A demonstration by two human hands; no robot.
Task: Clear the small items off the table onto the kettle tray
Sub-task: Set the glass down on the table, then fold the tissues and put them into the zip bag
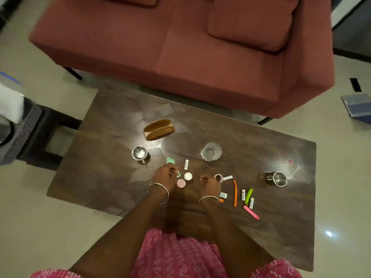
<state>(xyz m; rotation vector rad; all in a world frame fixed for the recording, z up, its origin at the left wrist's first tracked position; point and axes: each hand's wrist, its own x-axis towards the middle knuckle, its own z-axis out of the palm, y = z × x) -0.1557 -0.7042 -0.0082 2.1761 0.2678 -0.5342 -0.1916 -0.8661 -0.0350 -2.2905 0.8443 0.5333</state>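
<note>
looking first at the small items, we find nearly all of them lying on the dark table. a small green piece is at the tips of the left hand, and a second green piece lies just beyond it. a white tube, a white cap and a pink cap lie between the two hands. a roll of tape is just beside the right hand. further right are an orange stick, two batteries, a green clip and a pink strip.

the left fingers are curled and seem to pinch the small green piece. the right fingers are curled too, but we cannot tell if they hold anything.

the kettle tray stands well apart, at the far left edge of the view, on a low dark stand. we see no small item on the part that shows. so we judge the task is only at its beginning: one piece is perhaps in hand, and all the others are left to carry.

two steel cups, a glass and a wooden holder also stand on the table, with a red sofa behind.
</note>
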